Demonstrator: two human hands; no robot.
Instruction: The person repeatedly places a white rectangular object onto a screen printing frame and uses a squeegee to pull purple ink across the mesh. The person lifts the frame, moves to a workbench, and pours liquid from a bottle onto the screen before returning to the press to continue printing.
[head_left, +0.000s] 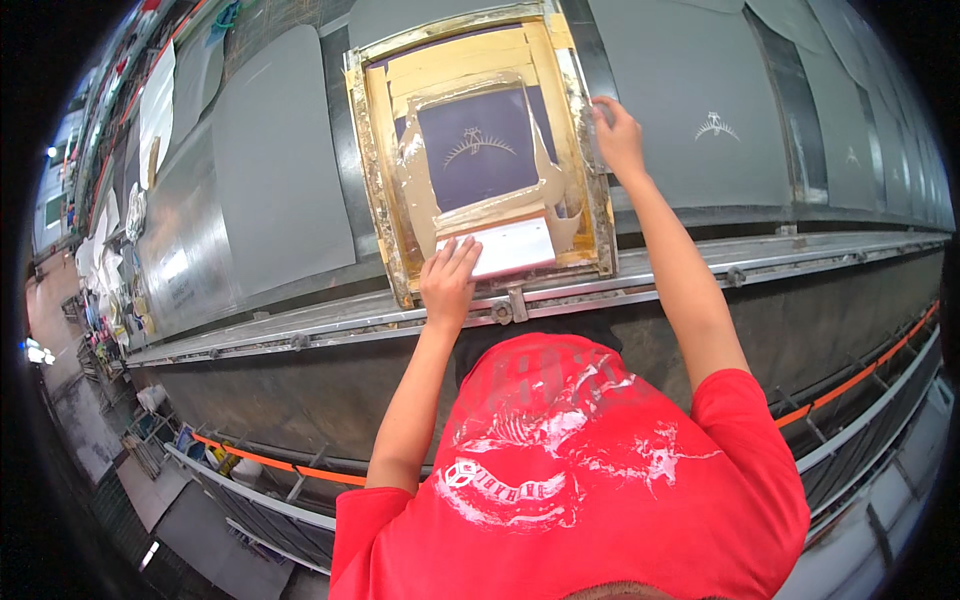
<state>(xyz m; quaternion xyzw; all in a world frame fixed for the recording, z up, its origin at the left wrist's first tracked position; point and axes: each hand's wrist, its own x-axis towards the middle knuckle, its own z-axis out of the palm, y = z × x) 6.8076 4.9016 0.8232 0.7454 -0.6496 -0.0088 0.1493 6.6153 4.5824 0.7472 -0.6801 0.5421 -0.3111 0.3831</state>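
A screen-printing frame (357, 130) with yellow tape round a purple mesh window (475, 175) and a pale crown-like design lies over the long table. My left hand (449, 275) has its fingers on a white-faced squeegee (510, 250) with a wooden edge at the near end of the screen, closed on it as far as I can see. My right hand (618, 135) grips the frame's right side near its upper middle, fingertips partly hidden. Pale ink smears surround the mesh window.
Grey fabric panels (270, 170) lie along the table on both sides, one (670, 90) bearing a pale printed design. A metal rail (660, 287) with clamps runs along the near edge. Cloths (100, 250) and assorted items crowd the far left; orange-edged racks (270, 457) run below.
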